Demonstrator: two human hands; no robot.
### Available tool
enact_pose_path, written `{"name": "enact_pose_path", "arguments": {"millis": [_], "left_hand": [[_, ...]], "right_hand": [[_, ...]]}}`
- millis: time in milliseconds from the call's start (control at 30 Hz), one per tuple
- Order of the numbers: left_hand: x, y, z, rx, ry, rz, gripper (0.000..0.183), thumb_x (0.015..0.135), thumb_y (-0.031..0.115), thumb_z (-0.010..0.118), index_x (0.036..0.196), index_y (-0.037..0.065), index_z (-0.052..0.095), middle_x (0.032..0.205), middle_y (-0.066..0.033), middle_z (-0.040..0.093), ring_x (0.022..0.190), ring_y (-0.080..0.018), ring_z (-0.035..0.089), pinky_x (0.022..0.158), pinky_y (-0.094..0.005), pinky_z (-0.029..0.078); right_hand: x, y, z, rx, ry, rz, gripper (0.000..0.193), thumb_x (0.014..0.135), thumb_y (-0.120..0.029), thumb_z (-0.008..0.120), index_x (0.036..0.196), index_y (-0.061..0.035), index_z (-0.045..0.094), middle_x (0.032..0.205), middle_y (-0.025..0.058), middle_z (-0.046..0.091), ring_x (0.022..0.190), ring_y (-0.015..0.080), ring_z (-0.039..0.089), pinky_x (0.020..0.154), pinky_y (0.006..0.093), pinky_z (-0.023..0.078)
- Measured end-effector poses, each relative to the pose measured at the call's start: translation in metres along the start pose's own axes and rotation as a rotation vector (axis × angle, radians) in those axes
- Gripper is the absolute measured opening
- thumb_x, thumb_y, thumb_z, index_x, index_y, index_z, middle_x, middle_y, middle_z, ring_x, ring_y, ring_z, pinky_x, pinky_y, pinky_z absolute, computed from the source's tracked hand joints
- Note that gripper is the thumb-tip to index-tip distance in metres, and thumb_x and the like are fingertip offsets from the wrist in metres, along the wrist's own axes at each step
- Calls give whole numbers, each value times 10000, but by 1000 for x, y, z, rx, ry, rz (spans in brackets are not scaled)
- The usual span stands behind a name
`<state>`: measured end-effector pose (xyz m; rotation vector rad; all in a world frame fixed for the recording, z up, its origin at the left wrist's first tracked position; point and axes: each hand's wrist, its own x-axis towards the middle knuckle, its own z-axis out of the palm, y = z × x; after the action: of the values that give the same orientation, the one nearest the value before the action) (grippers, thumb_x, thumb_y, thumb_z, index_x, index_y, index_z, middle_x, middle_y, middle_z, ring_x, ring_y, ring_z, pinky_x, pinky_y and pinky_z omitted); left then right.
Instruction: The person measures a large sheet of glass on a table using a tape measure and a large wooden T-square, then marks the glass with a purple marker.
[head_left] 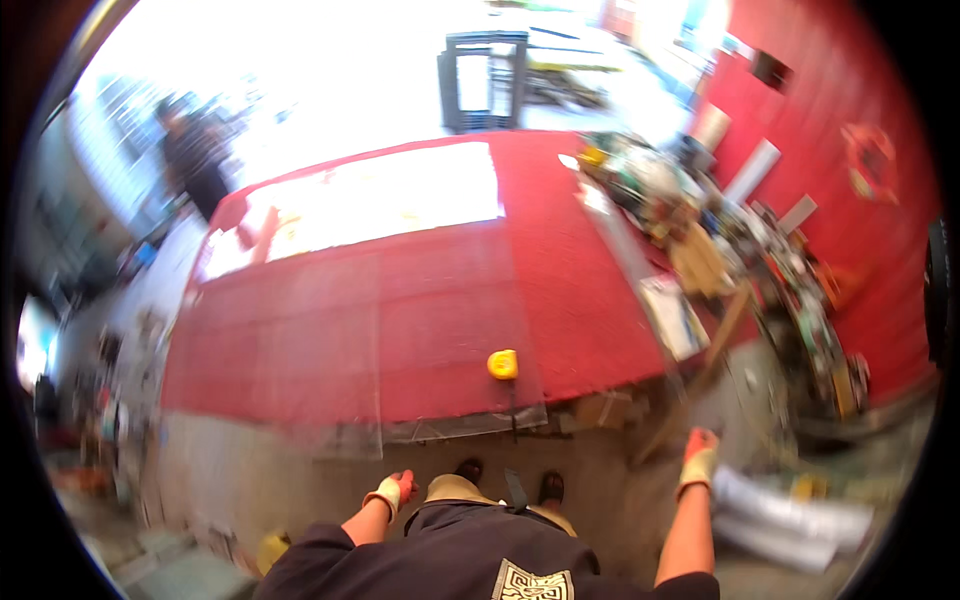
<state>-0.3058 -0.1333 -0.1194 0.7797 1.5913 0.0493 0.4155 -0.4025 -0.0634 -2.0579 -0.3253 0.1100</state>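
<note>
Both my hands wear cream gloves with red fingers and hang low in front of the table. My left hand (393,489) is beside my waist, its fingers curled, nothing visible in them. Out to the right, my right hand (700,456) is closed like a fist, close to a slanting wooden strip (728,325) but apart from it. Ahead lies a big red-covered table (585,290). Clear, glass-like sheets (300,340) lie on it and overhang its near edge. A yellow tape measure (503,365) with a dark strap rests near that edge.
Tools and clutter (660,190) crowd the table's right side, beside a red wall (850,130). White rolls (780,520) lie on the floor at lower right. A person (190,150) stands at far left. Dark frames (485,80) stand beyond the table.
</note>
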Motion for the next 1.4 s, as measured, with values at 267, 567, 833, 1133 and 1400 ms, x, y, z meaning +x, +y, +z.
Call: {"name": "enact_pose_path", "arguments": {"millis": [267,567,833,1133,1400], "left_hand": [[-134,-161,100,-311,314,-210,434,1010,326,523,1182,-26,709,1100,-176,766,935,-254,755,847,-392,600],[-210,-335,199,488,236,-89,638,990,633,482,1409,206,704,1430,-151,686,1322,-379,642,1108,-463,484],[-234,-227,213,320,342,-6,510,976,438,453,1280,139,735,1353,-229,687,1281,-455,616,1084,-485,482],[-206,-220,175,171,142,-58,553,1018,469,457,1377,108,671,1350,-147,707,1279,-344,648,1092,-428,474],[-149,-282,94,255,227,-15,552,1045,441,403,1434,123,631,1476,-84,648,1338,-267,621,1140,-406,444]], "right_hand": [[254,-92,119,-322,140,-346,903,990,-522,720,1690,-149,289,1484,209,594,1263,333,640,1037,440,548],[354,-104,181,-601,318,-188,1048,886,-793,631,1714,-285,239,1472,208,644,1272,471,655,1039,602,510],[343,-70,75,-321,469,-112,807,915,-672,654,1450,-72,592,1279,228,727,1086,410,725,891,534,586],[179,-51,-105,-14,536,-113,657,945,-516,696,1318,22,643,1170,248,744,991,386,717,856,517,582],[57,-72,-278,189,547,-131,536,971,-376,733,1200,106,688,1073,265,758,907,366,709,825,503,578]]}}
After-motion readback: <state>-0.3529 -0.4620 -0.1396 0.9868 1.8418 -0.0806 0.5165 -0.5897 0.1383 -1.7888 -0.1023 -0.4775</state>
